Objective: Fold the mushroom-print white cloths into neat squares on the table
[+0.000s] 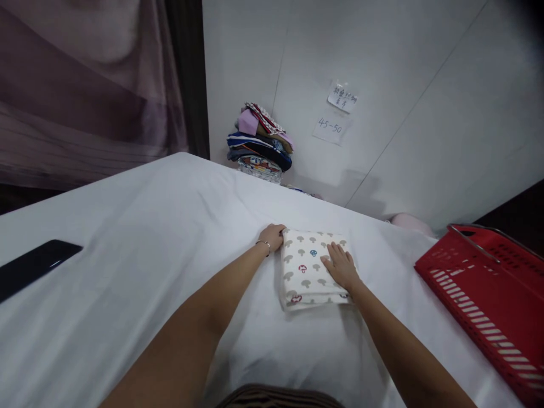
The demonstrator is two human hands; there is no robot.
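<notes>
A folded white cloth with a mushroom print (306, 272) lies on the white-covered table (148, 226) in front of me. My left hand (273, 236) curls around the cloth's far left corner, fingers bent against its edge; a thin bracelet sits on that wrist. My right hand (340, 266) rests flat on top of the cloth's right side, fingers stretched out and slightly apart.
A red plastic basket (488, 289) with a metal handle stands at the right edge. A dark phone (34, 266) lies at the far left. A pile of folded coloured cloths (260, 144) is stacked against the back wall, below two paper notes (335, 113).
</notes>
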